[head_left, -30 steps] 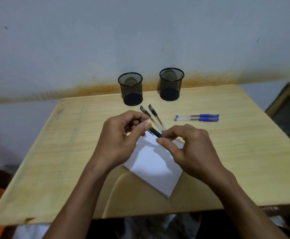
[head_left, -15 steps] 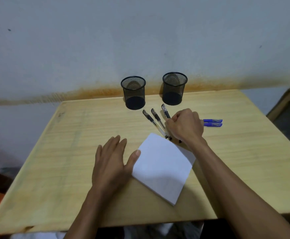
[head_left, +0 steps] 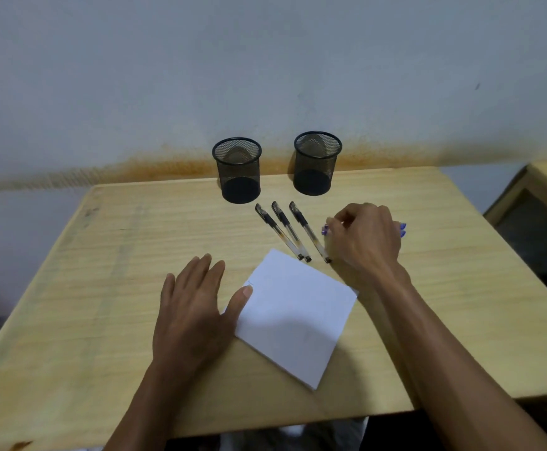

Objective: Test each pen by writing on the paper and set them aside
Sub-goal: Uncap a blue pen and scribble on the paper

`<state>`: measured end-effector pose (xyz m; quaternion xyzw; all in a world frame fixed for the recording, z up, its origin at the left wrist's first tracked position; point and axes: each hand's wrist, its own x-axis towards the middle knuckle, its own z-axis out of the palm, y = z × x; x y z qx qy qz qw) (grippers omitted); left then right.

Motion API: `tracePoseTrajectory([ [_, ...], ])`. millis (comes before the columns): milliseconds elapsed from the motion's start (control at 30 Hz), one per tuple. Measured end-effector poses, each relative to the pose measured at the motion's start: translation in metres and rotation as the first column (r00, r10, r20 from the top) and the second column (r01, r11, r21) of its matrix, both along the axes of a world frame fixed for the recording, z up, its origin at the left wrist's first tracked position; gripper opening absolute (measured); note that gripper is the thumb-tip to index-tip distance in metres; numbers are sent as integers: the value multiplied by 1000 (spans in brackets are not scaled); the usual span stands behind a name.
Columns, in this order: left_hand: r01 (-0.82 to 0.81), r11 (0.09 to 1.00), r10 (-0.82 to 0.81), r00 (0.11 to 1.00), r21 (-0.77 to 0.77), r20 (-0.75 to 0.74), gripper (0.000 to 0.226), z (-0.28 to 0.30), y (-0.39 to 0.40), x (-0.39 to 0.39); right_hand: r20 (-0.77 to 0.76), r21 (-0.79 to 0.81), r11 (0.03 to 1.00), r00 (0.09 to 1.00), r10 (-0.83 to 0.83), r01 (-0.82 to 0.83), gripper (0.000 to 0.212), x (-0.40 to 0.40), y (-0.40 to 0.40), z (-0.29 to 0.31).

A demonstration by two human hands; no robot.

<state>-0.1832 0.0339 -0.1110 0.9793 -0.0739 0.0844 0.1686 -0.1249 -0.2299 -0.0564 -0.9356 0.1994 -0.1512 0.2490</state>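
Three black pens (head_left: 283, 231) lie side by side on the wooden table (head_left: 109, 288), just beyond the white paper (head_left: 298, 320). Faint pen marks show near the paper's left corner. My left hand (head_left: 191, 317) rests flat on the table, its thumb on the paper's left edge. My right hand (head_left: 365, 244) is curled over the two blue pens (head_left: 403, 230) to the right of the black ones. Its fingertips pinch the left end of a blue pen. Only the pens' blue ends show past the hand.
Two black mesh pen cups stand at the table's back edge by the wall, the left cup (head_left: 238, 170) and the right cup (head_left: 317, 162). Another wooden piece of furniture (head_left: 545, 190) stands at the far right.
The black pen held in both hands now lies beside the other two. My left hand dropped flat by the paper. My right hand moved right onto the blue pens.
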Motion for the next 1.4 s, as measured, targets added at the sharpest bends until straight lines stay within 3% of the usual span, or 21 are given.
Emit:
tracePoseTrajectory([
  [267,-20,1000,20,998,-5,-66,81,5,-1,1,-22,-240,946,976,217,-216,20,-18,-69,-11],
  [767,-18,998,13,996,-66,-83,73,12,-3,-4,-82,-369,883,957,279,-289,22,-26,-65,-19],
  [833,-13,995,6,997,-94,-72,74,13,-4,-6,-51,-306,917,967,251,-254,21,-36,-65,-18],
  [900,-22,985,14,999,-169,-48,74,14,-4,-6,44,-115,969,974,224,-218,15,-47,-61,-11],
  [1000,21,929,38,988,-369,151,63,20,-6,-8,227,183,936,939,258,-301,12,-63,-42,8],
  [1067,65,897,74,953,-437,292,50,28,-11,-12,281,353,850,911,303,-392,19,-73,-21,20],
  [1133,121,885,45,938,-450,343,39,41,-22,-18,287,534,734,906,310,-420,14,-79,1,27],
  [1233,300,832,-140,928,-467,346,29,56,-40,-23,289,789,491,928,236,-370,8,-83,29,33],
  [1333,347,726,-212,934,-593,287,25,62,-49,-27,291,855,381,933,210,-353,5,-83,43,33],
  [1400,331,732,-167,935,-596,314,20,61,-47,-29,307,867,344,930,203,-362,5,-85,47,33],
])
